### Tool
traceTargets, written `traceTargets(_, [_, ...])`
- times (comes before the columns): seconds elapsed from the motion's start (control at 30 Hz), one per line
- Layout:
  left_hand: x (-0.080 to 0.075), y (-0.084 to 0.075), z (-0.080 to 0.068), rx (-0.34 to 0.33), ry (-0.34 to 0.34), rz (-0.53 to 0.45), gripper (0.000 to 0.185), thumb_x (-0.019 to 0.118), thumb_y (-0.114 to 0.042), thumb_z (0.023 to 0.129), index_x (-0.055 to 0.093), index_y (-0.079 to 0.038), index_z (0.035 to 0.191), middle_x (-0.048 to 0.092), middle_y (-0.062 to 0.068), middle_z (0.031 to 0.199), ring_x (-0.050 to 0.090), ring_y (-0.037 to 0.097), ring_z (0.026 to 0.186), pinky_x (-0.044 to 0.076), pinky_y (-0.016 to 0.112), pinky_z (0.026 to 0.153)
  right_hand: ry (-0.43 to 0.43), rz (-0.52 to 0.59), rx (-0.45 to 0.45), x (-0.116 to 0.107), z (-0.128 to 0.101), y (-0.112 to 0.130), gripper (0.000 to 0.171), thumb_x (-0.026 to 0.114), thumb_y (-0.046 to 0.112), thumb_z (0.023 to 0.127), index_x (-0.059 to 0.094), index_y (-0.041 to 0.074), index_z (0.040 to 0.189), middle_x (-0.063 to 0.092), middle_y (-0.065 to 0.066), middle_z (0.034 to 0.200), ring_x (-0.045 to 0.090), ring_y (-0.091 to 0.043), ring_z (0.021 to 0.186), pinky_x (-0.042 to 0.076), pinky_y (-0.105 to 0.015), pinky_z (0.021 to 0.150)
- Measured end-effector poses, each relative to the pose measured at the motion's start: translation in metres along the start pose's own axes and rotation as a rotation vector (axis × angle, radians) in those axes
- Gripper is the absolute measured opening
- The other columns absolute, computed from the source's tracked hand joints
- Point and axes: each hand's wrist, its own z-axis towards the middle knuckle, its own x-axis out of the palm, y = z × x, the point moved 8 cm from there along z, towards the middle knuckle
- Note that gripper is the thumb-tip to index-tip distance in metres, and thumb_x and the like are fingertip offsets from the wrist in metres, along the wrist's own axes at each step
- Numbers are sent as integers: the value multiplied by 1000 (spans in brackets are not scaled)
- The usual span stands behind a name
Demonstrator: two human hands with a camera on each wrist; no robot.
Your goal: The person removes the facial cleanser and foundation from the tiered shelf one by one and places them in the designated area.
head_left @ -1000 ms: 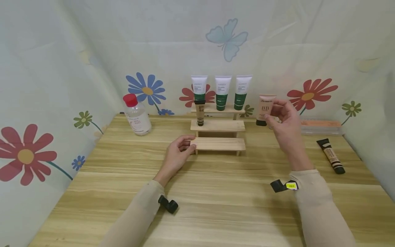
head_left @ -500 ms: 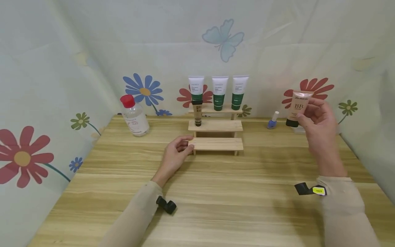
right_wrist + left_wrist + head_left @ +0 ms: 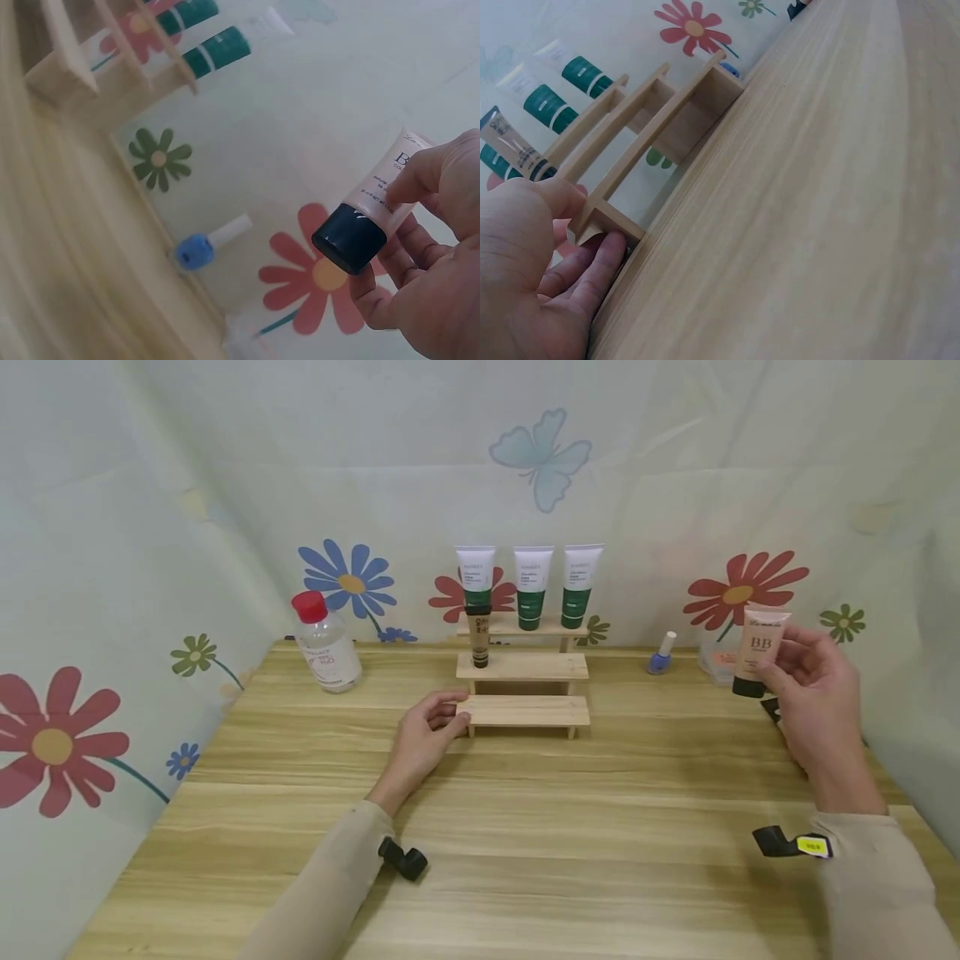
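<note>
My right hand [image 3: 821, 710] pinches a pink BB cream tube [image 3: 757, 652] between thumb and fingers, above the right side of the table. The tube's black cap [image 3: 349, 238] points down and its label faces me. At the left end of the three-step wooden stand [image 3: 525, 712], my left hand [image 3: 422, 739] grips the lowest step, as the left wrist view also shows. A small beige tube with a black end [image 3: 480, 639] stands at the left of the middle step. Along the top step are three white-and-green tubes [image 3: 533, 589].
A clear bottle with a red cap [image 3: 327, 643] stands at the back left. Right of the stand is a blue nail polish bottle [image 3: 661, 656]. Behind the right hand sit a clear box [image 3: 717, 662] and a dark tube [image 3: 772, 710], both partly hidden. A flowered curtain backs the table.
My right hand has carried the BB cream tube to the right and, lately, lower, uncovering the nail polish. My left hand stays on the stand. The head view has shifted slightly.
</note>
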Motion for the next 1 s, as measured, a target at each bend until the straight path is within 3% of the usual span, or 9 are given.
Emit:
traceTargets(0.23, [1, 1, 0, -1, 3, -2, 31, 78, -27, 108, 76, -25, 139, 75, 5, 123, 72, 21, 115, 58, 39, 101, 77, -70, 38, 1, -6, -34, 41, 65, 20, 114, 56, 22, 154, 59, 26, 124, 59, 0, 111, 50, -4, 85])
traceTargets(0.43, [0, 1, 0, 2, -1, -13, 31, 78, -27, 108, 77, -25, 139, 76, 6, 123, 72, 22, 114, 58, 42, 99, 140, -94, 51, 6, -13, -64, 40, 67, 18, 113, 57, 17, 151, 59, 23, 119, 58, 2, 107, 51, -4, 84])
traceTargets(0.57, [1, 3, 1, -7, 6, -10, 31, 78, -28, 108, 77, -25, 139, 76, 5, 123, 72, 22, 114, 58, 40, 98, 168, -78, 37, 8, -20, -82, 38, 70, 11, 111, 60, 12, 148, 62, 23, 115, 60, 5, 103, 51, -5, 82])
traceTargets(0.73, [1, 4, 1, -14, 2, -6, 30, 78, -27, 108, 77, -25, 138, 75, 5, 123, 72, 22, 115, 58, 41, 102, 156, -35, 52, 8, -24, -99, 37, 71, 5, 108, 65, 17, 143, 64, 25, 109, 63, 8, 97, 52, -6, 78])
traceTargets(1.0, [0, 1, 1, -5, -3, -11, 32, 79, -26, 107, 77, -24, 139, 75, 7, 125, 71, 23, 117, 57, 46, 104, 154, -118, 65, 10, -25, -112, 54, 73, 20, 110, 57, -5, 156, 63, 26, 108, 61, 9, 97, 52, -6, 77])
